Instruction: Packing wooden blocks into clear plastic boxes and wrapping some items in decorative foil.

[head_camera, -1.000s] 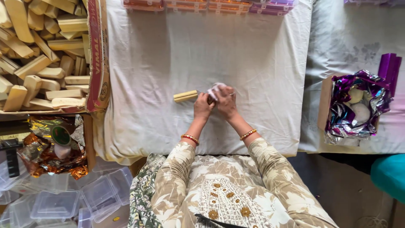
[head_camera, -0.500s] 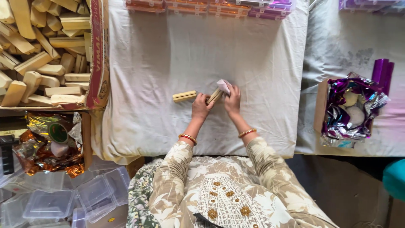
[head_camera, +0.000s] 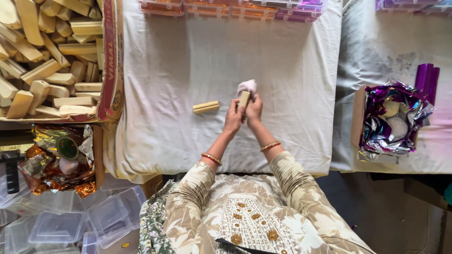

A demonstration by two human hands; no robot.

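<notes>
White cloth (head_camera: 188,61) (two bars (head_camera: 205,107), two hands (head_camera: 244,114))

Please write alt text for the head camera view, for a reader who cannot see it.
Both hands, left hand and right hand, hold a pale bar with a white wrapper over a white cloth; another bar lies beside them.

A big cardboard box (head_camera: 112,56) full of pale bars sits at the upper left of the frame. Clear plastic tubs (head_camera: 56,226) lie at the lower left. A box lined with shiny purple foil (head_camera: 376,127) sits at the right. A white cloth (head_camera: 188,56) covers the middle.
</notes>
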